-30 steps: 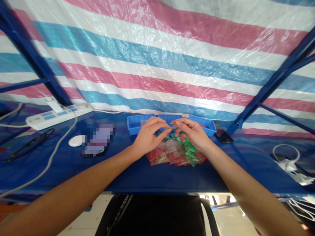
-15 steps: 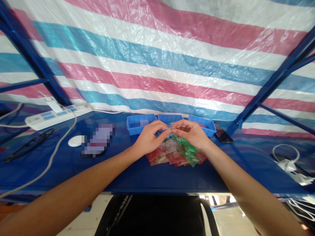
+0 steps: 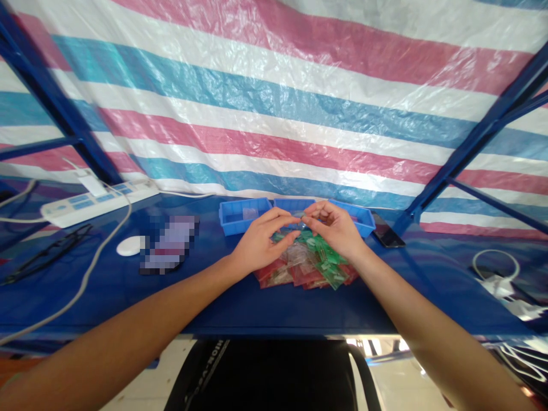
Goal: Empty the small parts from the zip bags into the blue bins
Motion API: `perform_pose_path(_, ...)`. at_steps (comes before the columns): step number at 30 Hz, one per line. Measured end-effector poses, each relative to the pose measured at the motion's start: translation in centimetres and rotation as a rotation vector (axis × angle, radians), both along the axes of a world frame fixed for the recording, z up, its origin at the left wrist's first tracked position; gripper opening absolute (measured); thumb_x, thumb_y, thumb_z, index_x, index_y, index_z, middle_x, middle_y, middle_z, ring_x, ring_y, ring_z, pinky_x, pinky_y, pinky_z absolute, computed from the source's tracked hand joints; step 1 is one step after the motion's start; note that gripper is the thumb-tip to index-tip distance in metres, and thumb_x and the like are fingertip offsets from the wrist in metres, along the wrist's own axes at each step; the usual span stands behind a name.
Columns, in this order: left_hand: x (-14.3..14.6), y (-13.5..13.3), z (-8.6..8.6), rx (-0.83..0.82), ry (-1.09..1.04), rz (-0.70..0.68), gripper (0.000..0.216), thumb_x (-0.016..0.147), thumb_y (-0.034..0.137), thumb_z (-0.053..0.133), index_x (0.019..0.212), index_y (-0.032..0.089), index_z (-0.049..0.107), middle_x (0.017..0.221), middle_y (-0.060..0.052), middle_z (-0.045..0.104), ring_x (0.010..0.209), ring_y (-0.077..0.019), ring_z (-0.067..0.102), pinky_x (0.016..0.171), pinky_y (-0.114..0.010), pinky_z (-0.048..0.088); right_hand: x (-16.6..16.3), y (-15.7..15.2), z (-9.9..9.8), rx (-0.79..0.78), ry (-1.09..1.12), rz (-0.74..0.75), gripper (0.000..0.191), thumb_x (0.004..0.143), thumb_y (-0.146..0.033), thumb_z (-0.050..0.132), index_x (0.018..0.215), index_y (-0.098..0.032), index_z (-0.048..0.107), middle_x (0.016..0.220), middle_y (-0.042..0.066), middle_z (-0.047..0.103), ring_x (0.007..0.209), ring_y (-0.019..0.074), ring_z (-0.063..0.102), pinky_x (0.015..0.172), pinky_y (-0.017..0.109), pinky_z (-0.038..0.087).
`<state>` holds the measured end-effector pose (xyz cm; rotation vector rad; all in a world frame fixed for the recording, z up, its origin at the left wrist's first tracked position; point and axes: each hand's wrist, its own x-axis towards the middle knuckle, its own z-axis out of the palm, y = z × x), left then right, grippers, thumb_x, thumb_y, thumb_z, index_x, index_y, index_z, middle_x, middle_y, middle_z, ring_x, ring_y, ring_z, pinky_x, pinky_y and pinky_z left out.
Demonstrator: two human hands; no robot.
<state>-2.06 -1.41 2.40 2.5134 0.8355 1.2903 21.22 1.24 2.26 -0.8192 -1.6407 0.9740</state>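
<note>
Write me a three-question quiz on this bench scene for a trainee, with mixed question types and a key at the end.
1. True or false: the left hand and right hand are spread flat, holding nothing.
2. Multiple choice: what colours are the bags in the pile below the hands? A red only; B red and green; C yellow and black.
3. Fill in: the number of blue trays standing in a row behind the pile is ____.

Key
1. False: fingertips of both hands pinch a small packet between them, above the pile.
2. B.
3. Three.

White lettering on black clothing (image 3: 265, 377), too blurred to read
</note>
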Motion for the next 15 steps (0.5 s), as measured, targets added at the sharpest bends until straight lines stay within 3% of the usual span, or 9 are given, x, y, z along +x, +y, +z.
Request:
perform_pose_path(5,0.1,0.2,-0.4,-0.112,-0.009,0.030,0.031,0.102,0.044,0.070,0.122,0.021,0.074,0.114,-0.008,0.077,0.093,-0.0200,0.074,0.080,-0.032,0.060,-0.4,-0.4,-0.2,0.068,-0.040,0.039,0.029,0.089,-0.049,0.084,0.101,-0.024,0.074,0.099,0.004,0.075,0.088,0.0204,0.070,0.081,0.035,0.058)
perform_pose_path(9,0.1,0.4,-0.4,-0.174,-0.058,0.053,0.036,0.097,0.049,0.075,0.120,0.021,0.076,0.111,-0.008,0.080,0.090,-0.0214,0.077,0.076,-0.031,0.061,-0.4,-1.0,0.3,0.014,-0.054,0.153,0.032,0.091,-0.053,0.082,0.106,-0.025,0.076,0.106,0.005,0.077,0.097,0.0232,0.073,0.092,0.038,0.058)
perform_pose_path(15,0.2,0.8,-0.8,-0.288,-0.143,0.079,0.030,0.098,0.047,0.073,0.115,0.022,0.078,0.109,-0.005,0.084,0.088,-0.0219,0.079,0.079,-0.034,0.063,-0.4,-1.4,1.0,-0.015,-0.058,0.182,0.033,0.097,-0.058,0.073,0.106,-0.026,0.078,0.106,0.004,0.079,0.099,0.0234,0.072,0.098,0.040,0.057)
